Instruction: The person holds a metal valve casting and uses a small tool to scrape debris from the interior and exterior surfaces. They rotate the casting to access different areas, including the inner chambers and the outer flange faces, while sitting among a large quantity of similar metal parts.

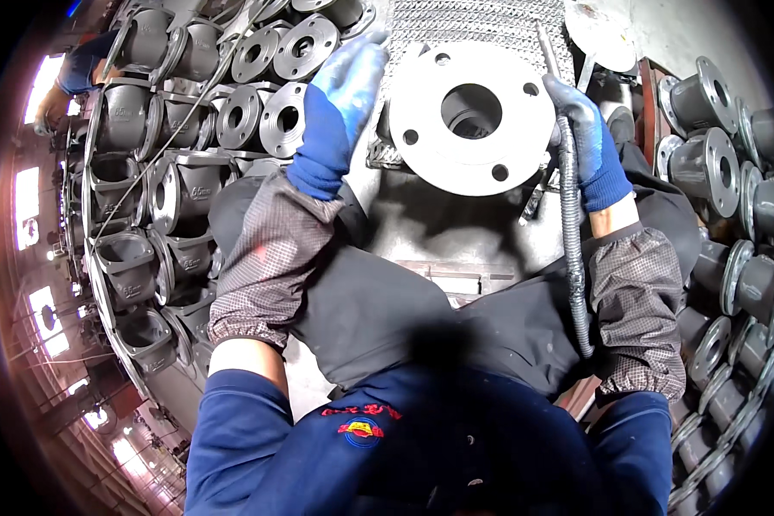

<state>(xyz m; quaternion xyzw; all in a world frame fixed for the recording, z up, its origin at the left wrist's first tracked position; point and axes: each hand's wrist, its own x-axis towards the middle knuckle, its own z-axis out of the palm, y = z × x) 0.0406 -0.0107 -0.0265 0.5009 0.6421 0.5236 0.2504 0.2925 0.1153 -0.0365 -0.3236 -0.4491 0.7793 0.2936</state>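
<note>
A pale grey round flange (417, 159) with a large centre bore and several bolt holes faces up in front of me. It is the end of a metal casting whose lower part is hidden. My left hand (345, 95), in a blue coated glove, is held flat with fingers stretched out, just left of the flange, holding nothing. At the flange's right edge, my gloved right hand (583, 129) closes around a thin rod-shaped tool (547, 50); its fingers are partly hidden. From that hand a grey corrugated hose (571, 232) runs down across my right thigh.
Rows of grey flanged valve bodies (193, 185) are stacked on the left, and more flanged castings (705, 172) on the right. A ridged metal surface (481, 19) lies behind the flange. A round pale plate (600, 36) stands at the back right. Another person's arm (81, 69) shows far left.
</note>
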